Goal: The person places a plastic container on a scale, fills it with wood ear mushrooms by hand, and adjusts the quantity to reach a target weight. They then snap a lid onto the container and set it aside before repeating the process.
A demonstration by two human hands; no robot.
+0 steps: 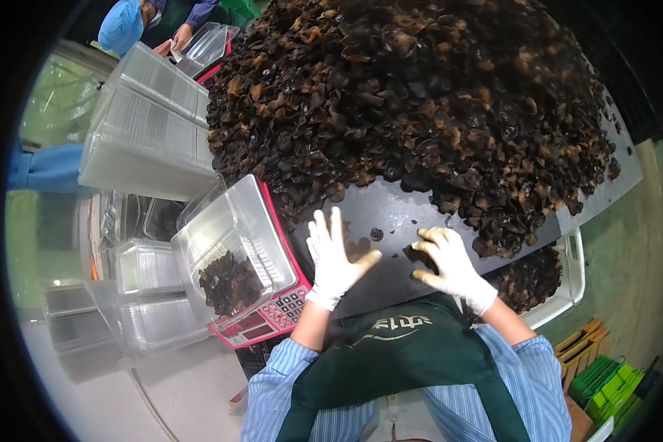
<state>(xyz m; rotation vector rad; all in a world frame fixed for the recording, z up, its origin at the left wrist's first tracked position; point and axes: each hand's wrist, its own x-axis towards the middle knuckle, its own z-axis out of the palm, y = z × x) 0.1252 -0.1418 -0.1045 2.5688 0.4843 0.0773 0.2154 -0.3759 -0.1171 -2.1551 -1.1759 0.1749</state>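
Observation:
My left hand [337, 259], in a white glove, is open over the grey metal table [387, 206], fingers spread and holding nothing. My right hand [451, 267], also gloved, curls its thumb and fingers around a dark piece of wood ear mushroom [414, 257] near the table's front edge. Beyond both hands rises a big heap of wood ear mushrooms [390, 96]. Left of my left hand stands a red-framed digital scale [278, 308]. On it rests a clear plastic box [232, 221] with some mushrooms [230, 283] inside.
Tall stacks of clear plastic boxes [151, 121] stand left of the heap, with more stacked boxes [151, 295] below. A white basket [573, 276] of mushrooms sits below the table at right. Green crates [604, 387] stand at lower right. Another person's hand [182, 37] works at the far left.

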